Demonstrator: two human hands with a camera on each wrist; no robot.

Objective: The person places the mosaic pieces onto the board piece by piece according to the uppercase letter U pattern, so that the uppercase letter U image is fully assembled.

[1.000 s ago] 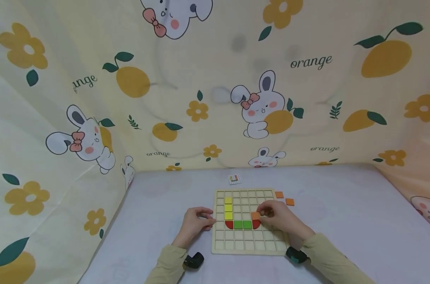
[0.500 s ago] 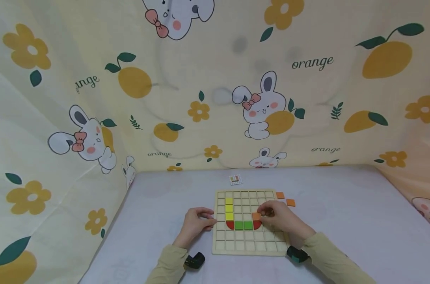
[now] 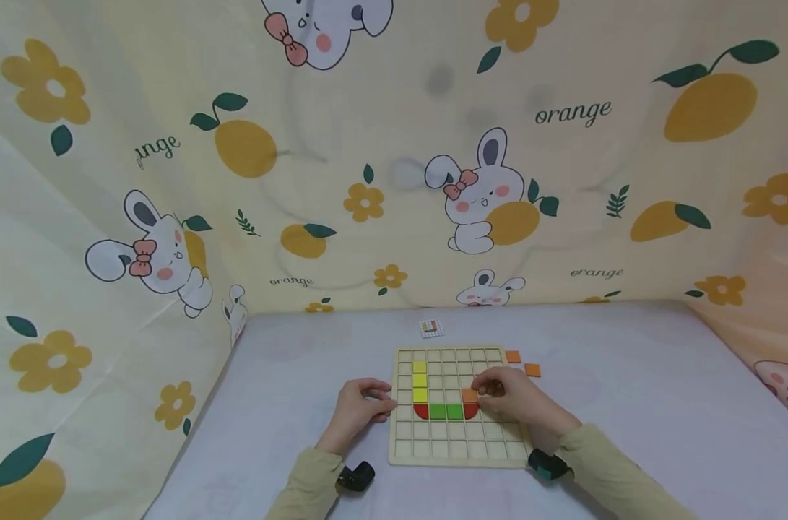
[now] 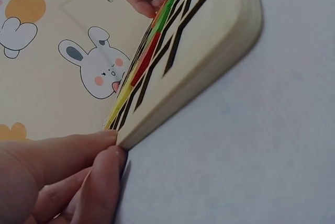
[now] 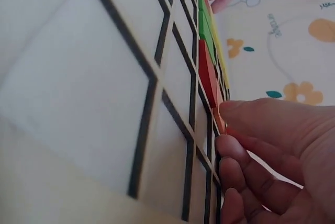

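A square wooden grid board (image 3: pixel 459 453) lies on the table. My left hand (image 3: pixel 357 415) rests thumb and fingertips against its left edge, seen close in the left wrist view. Over the board's right half, my right hand (image 3: pixel 522 402) pinches an orange square tile (image 3: pixel 469 395) sitting just above a red rounded tile (image 3: pixel 471 412). The right wrist view shows thumb and index finger (image 5: pixel 256 114) at that tile, which they partly cover. Two green tiles (image 3: pixel 446 412) link this red tile to another red rounded tile (image 3: pixel 421 412). Above the latter, yellow tiles (image 3: pixel 420 380) form a column.
Two loose orange tiles, one nearer (image 3: pixel 532 370) and one farther (image 3: pixel 513 357), lie off the board's upper right. A small pattern card (image 3: pixel 431 328) lies behind the board. A printed cloth curtain (image 3: pixel 367 144) encloses the table's back and sides.
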